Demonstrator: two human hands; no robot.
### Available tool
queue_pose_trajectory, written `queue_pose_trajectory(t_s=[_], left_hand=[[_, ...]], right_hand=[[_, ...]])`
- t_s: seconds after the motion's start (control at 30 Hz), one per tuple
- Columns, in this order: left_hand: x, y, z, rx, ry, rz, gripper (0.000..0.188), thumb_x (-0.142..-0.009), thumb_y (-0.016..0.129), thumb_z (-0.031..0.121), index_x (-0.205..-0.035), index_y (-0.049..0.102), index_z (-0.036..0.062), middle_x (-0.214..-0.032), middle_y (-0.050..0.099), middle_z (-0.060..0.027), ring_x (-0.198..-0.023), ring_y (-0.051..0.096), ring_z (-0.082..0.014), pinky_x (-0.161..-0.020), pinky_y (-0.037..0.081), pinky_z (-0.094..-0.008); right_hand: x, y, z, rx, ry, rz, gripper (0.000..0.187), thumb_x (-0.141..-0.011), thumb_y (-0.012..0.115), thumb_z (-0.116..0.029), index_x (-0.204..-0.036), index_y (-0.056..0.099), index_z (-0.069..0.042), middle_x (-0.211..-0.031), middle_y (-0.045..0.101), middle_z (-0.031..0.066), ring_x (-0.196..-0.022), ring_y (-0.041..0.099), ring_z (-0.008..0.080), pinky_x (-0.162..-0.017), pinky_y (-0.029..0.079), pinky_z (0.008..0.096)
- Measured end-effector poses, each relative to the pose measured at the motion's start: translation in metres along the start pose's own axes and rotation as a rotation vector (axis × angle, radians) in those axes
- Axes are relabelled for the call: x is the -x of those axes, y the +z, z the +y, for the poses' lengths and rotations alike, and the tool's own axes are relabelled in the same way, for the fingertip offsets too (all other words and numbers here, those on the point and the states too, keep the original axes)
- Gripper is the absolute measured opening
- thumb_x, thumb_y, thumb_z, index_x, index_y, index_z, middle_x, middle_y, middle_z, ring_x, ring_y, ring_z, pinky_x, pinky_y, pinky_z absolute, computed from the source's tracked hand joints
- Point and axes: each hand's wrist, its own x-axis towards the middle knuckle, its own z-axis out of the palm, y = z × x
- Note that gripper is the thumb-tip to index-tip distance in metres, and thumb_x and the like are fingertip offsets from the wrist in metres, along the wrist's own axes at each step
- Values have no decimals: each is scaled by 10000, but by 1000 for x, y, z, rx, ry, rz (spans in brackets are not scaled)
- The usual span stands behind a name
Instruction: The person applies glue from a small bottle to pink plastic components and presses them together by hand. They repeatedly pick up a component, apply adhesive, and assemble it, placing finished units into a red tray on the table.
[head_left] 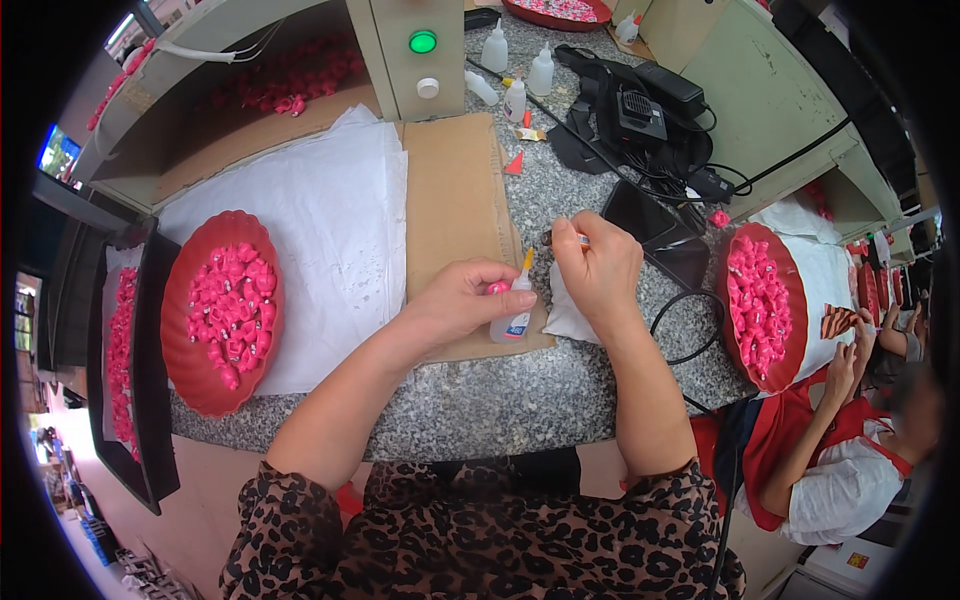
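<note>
My left hand (pixel 462 303) is closed, with a small shiny pink piece (pixel 498 287) at its fingertips. Right by its thumb is a white squeeze glue bottle (pixel 511 326) with a yellow nozzle; I cannot tell whether the fingers grip it or it stands behind them. My right hand (pixel 603 262) is curled into a fist, thumb on top, around a small slim thing (pixel 547 239) with a dark end, mostly hidden by the fingers. Beneath both hands lie brown cardboard (pixel 455 215) and a crumpled white cloth or bag (pixel 568 310).
Red scalloped trays (pixel 180 345) of pink pieces stand left and right (pixel 797 345). A black bin (pixel 155 400) sits far left. Several glue bottles (pixel 541 72), black devices (pixel 640 115) and cables lie at the back. A co-worker (pixel 845 480) sits at right.
</note>
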Motion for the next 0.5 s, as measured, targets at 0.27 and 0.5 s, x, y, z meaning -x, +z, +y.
queue_pose_trajectory(t_s=[0.27,0.5], left_hand=[[2,1,2,38,1,-6,283,-825,605,214,-1010,559,5,-829,589,-14,-736,561,-62,-629,469,-215],[3,2,6,9,-8,1,298,-812,620,235,-1008,566,18,-787,578,13,-664,514,-29,-545,407,-182]], right_hand=[[-1,-1,-1,15,10,-17,337,-751,569,-324,-552,539,-54,-476,517,120,-441,533,288,-413,394,361],[0,-3,-2,22,14,-11,328,-746,572,-321,-566,554,-48,-497,535,126,-454,545,291,-420,404,358]])
